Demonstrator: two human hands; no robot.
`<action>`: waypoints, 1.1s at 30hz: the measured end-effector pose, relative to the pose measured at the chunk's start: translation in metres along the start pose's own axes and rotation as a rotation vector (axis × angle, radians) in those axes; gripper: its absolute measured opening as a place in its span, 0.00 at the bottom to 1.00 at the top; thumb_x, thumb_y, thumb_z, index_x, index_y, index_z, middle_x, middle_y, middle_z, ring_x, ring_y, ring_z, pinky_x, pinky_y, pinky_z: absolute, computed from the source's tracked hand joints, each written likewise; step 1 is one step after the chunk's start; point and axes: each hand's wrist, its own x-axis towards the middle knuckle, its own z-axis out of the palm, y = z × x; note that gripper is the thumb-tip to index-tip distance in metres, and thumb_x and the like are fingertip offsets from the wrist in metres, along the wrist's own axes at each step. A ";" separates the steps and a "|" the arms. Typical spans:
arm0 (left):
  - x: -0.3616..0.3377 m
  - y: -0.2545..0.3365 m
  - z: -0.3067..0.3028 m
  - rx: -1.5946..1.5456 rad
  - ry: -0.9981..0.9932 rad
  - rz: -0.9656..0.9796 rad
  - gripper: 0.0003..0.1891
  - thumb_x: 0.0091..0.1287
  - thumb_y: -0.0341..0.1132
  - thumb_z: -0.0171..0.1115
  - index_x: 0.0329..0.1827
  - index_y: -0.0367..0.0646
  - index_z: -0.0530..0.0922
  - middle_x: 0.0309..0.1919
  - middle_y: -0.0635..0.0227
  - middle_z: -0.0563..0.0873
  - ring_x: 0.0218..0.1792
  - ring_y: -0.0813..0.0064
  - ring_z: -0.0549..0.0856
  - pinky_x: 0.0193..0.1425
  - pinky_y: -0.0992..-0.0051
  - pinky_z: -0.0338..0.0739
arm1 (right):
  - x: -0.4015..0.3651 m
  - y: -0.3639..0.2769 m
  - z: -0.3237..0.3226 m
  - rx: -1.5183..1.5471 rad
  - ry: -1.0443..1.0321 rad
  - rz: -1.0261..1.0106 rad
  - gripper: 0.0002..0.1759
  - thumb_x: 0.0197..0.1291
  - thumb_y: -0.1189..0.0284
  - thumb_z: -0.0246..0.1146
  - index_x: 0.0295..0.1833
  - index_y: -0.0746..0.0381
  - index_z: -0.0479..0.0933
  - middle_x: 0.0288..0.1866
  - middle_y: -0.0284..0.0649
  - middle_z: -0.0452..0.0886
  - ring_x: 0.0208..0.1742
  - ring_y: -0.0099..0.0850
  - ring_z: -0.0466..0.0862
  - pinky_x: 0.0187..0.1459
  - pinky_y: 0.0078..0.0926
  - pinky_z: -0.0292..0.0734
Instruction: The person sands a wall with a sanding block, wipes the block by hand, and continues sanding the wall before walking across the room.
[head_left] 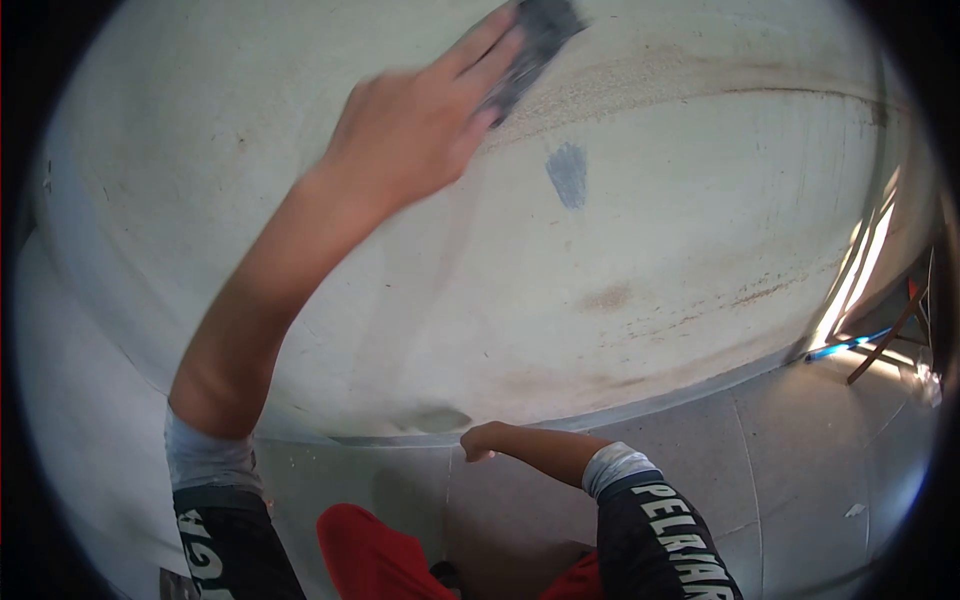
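High on the pale wall (680, 210), my left hand (420, 125) presses a dark grey sheet that looks like sandpaper (538, 55) flat against the surface. Its fingers lie over the sheet's left side, and both are smeared by motion. Low down, my right hand (480, 441) hangs in front of the foot of the wall with its fingers curled in. Nothing shows in it. Below and right of the sandpaper is a grey patch (568, 175) on the wall.
Brown stains (610, 297) and a long crack-like line (780, 92) mark the wall. Grey floor tiles (690, 450) meet its base. At the right are a blue rod (850, 345), a wooden leg (885, 340) and bright sunlight streaks. My red-clad knee (370, 550) is below.
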 end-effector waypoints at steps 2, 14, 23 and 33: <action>-0.038 -0.005 -0.005 -0.028 0.025 0.023 0.34 0.70 0.36 0.64 0.80 0.51 0.66 0.81 0.77 0.65 0.35 0.57 0.88 0.40 0.66 0.84 | -0.007 0.000 0.003 0.011 -0.003 0.001 0.22 0.67 0.57 0.59 0.39 0.66 0.87 0.39 0.48 0.90 0.40 0.42 0.89 0.45 0.44 0.84; 0.059 0.021 -0.019 0.096 -0.017 0.031 0.31 0.72 0.38 0.59 0.78 0.40 0.66 0.80 0.64 0.66 0.38 0.59 0.89 0.40 0.65 0.85 | 0.005 0.005 0.006 -0.033 -0.021 0.033 0.23 0.67 0.54 0.60 0.40 0.65 0.87 0.38 0.46 0.91 0.41 0.41 0.90 0.47 0.44 0.84; -0.037 -0.002 -0.009 0.045 -0.171 -0.057 0.33 0.68 0.33 0.64 0.78 0.48 0.67 0.81 0.76 0.66 0.35 0.59 0.88 0.37 0.66 0.83 | -0.012 0.013 -0.004 -0.041 -0.043 0.012 0.21 0.64 0.59 0.59 0.37 0.66 0.87 0.38 0.48 0.91 0.41 0.41 0.90 0.45 0.43 0.84; 0.025 0.019 -0.013 0.078 -0.075 0.010 0.34 0.67 0.32 0.65 0.78 0.48 0.67 0.81 0.77 0.65 0.34 0.61 0.87 0.35 0.68 0.82 | -0.011 -0.024 -0.018 -0.141 0.013 -0.032 0.16 0.61 0.69 0.58 0.40 0.67 0.88 0.39 0.51 0.90 0.40 0.42 0.90 0.42 0.44 0.84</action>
